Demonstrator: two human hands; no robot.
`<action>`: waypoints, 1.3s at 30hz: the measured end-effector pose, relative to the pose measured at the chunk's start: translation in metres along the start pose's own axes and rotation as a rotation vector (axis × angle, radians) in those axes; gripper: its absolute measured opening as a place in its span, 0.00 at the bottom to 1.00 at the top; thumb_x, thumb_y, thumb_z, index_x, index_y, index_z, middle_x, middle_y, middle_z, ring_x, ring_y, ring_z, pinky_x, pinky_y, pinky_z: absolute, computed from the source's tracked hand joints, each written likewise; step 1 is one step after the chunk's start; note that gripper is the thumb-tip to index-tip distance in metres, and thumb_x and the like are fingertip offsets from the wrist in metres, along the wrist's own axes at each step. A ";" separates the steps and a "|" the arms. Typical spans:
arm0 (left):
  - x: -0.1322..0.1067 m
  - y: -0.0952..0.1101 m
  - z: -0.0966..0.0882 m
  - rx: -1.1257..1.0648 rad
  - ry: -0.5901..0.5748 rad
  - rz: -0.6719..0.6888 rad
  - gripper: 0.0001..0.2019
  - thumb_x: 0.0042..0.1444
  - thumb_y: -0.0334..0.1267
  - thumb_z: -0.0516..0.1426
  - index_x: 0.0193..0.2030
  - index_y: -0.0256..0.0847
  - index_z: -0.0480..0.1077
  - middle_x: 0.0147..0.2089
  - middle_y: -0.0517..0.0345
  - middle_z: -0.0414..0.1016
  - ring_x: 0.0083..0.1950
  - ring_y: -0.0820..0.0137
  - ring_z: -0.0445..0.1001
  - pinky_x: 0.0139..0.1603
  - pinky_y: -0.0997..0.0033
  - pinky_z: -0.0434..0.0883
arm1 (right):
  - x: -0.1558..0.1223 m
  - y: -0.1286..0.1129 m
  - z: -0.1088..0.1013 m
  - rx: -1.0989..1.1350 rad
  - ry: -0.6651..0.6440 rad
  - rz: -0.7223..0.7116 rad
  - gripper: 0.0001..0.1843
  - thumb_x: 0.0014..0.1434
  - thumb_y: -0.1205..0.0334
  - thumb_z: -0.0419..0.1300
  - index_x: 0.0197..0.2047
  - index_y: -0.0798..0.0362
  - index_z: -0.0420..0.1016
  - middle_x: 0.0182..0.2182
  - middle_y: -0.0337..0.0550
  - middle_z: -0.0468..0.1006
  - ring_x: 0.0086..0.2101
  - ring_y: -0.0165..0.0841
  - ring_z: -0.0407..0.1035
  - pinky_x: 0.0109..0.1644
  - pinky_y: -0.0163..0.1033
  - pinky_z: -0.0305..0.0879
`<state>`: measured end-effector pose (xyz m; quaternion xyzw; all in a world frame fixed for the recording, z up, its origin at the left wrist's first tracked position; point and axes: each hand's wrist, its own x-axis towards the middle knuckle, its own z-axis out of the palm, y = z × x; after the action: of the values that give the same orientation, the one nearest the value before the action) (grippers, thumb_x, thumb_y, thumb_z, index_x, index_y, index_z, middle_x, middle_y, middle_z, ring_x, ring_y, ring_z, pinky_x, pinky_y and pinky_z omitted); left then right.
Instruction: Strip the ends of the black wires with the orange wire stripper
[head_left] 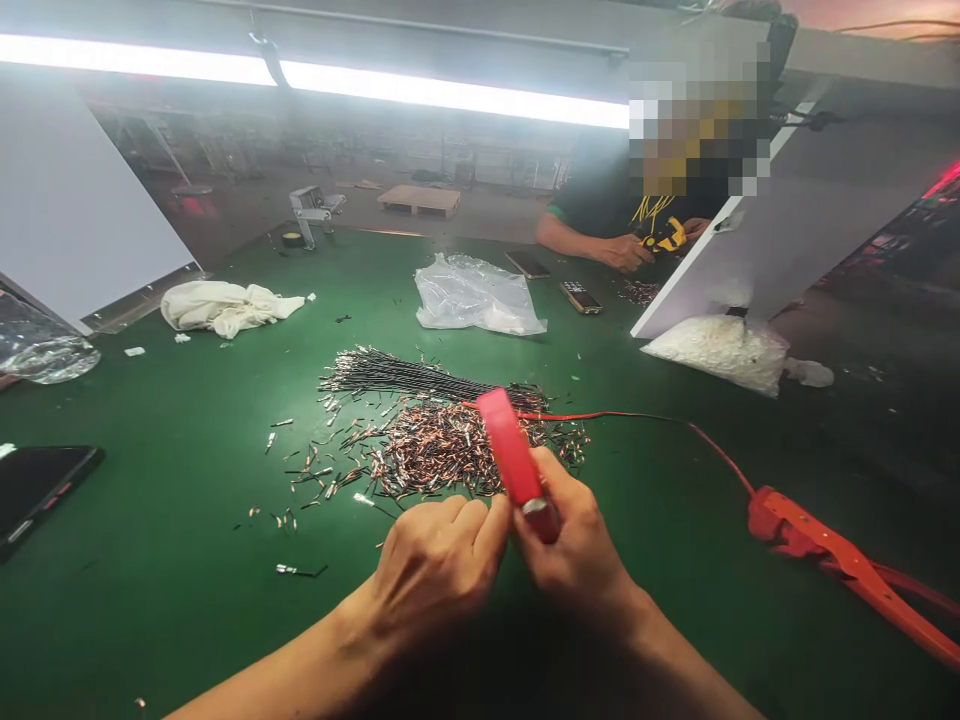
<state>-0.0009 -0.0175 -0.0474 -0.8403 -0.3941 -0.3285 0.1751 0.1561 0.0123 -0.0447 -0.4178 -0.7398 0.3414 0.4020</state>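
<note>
My right hand (581,535) grips a roll of red tape (506,440), seen edge-on and tilted over the wire scraps. Beside it, my left hand (442,550) is closed with the thumb side against the roll's lower end; whatever its fingers hold is hidden. Just beyond both hands lies a pile of short wire scraps (427,455), black with copper showing. Behind that pile rests a bundle of black wires (405,375) with metal terminals at the left ends. A thin red strip (622,414) runs from near the roll to a red-orange hand tool (832,550) at the right.
A clear plastic bag (472,295), a white cloth (225,306) and a bag of white bits (724,350) lie on the green table (225,640). Phones lie at the left edge (45,490) and far side. Across the table, a co-worker's hands (628,252) hold a yellow tool.
</note>
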 end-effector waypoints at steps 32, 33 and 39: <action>-0.002 -0.009 -0.002 -0.031 0.165 -0.181 0.09 0.54 0.20 0.59 0.40 0.33 0.70 0.34 0.53 0.72 0.35 0.68 0.65 0.37 0.67 0.65 | 0.014 0.003 -0.011 0.188 0.021 0.186 0.02 0.59 0.63 0.56 0.37 0.51 0.67 0.32 0.40 0.70 0.32 0.35 0.66 0.37 0.41 0.63; -0.002 -0.009 -0.002 -0.031 0.162 -0.184 0.08 0.54 0.21 0.59 0.40 0.33 0.70 0.34 0.54 0.72 0.35 0.68 0.65 0.37 0.66 0.64 | 0.014 0.002 -0.009 0.208 0.005 0.190 0.02 0.59 0.63 0.56 0.37 0.51 0.67 0.32 0.40 0.70 0.32 0.35 0.66 0.37 0.41 0.63; 0.001 -0.008 0.000 -0.044 0.140 -0.208 0.05 0.57 0.24 0.58 0.37 0.35 0.69 0.32 0.55 0.72 0.34 0.68 0.64 0.35 0.67 0.63 | 0.010 -0.002 -0.002 0.349 -0.061 0.190 0.01 0.60 0.64 0.56 0.36 0.51 0.67 0.33 0.39 0.70 0.33 0.34 0.65 0.40 0.41 0.64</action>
<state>-0.0065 -0.0121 -0.0460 -0.7735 -0.4586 -0.4113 0.1487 0.1537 0.0209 -0.0385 -0.3993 -0.6384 0.5133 0.4118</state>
